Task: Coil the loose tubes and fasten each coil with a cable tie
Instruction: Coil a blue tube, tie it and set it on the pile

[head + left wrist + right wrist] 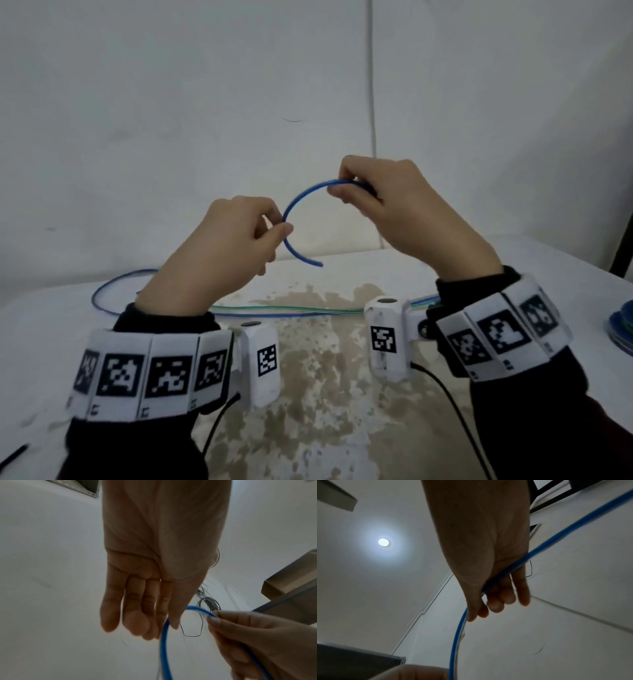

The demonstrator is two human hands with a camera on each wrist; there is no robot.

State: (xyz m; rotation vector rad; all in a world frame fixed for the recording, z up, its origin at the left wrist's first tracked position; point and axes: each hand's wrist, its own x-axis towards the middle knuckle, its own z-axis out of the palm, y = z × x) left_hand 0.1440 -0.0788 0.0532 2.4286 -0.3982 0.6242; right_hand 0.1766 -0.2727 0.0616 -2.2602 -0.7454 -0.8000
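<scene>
Blue tube [291, 209] arcs between my two raised hands, above the table. My left hand [226, 246] pinches it between thumb and forefinger near its loose cut end, which curls down below that pinch; my right hand [394, 209] grips the arc's far side, fingers curled round it. From there the tube runs across my right palm. Below the tube lies a white table [51, 329] with a worn brown patch, more blue and green tubes [291, 311] lying across it. Behind the table stands a plain pale wall [171, 102]. A blue coil [621, 329] sits at the table's right edge.
</scene>
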